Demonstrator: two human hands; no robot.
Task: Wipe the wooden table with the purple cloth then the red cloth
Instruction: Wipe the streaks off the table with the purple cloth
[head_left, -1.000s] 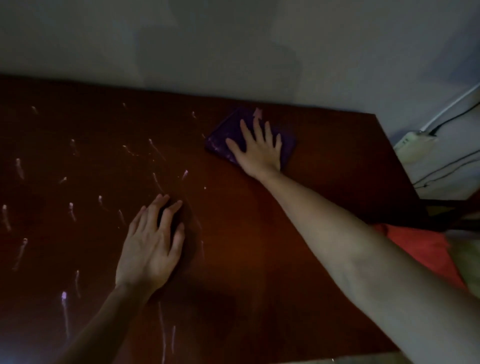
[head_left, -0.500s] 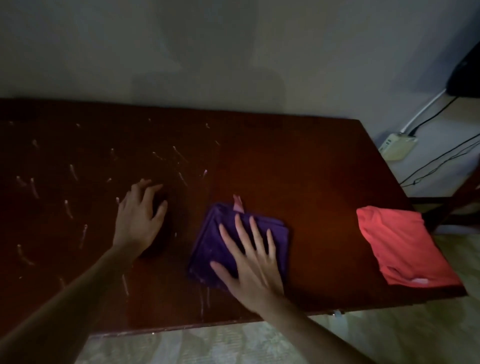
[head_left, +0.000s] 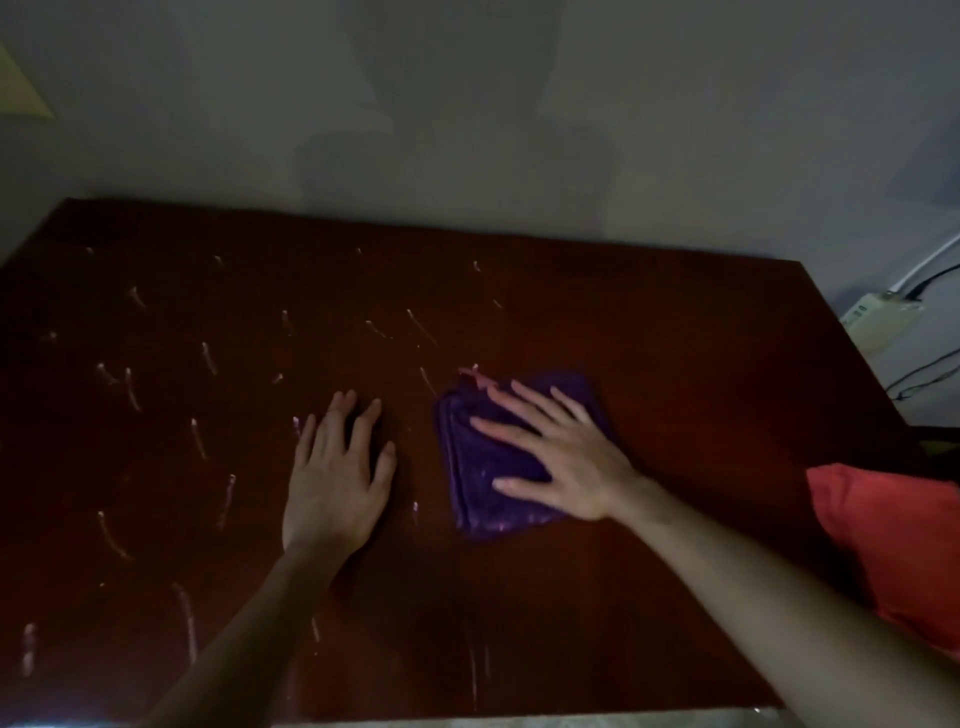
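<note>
A folded purple cloth lies flat near the middle of a dark wooden surface, its long axis running from the near edge toward the wall and tilted slightly left; a small pink tag sticks out at its far left corner. No writing can be read on the tag or the cloth. The right hand presses on the cloth, palm down, fingers spread and pointing left and away. Just beside the cloth, the left hand rests flat on the bare wood, fingers loosely spread, holding nothing. Pale streaks mark the left half of the surface. A red cloth lies at the right edge, well apart from the purple one. Beyond the far right corner sits a pale power strip with cables.
</note>
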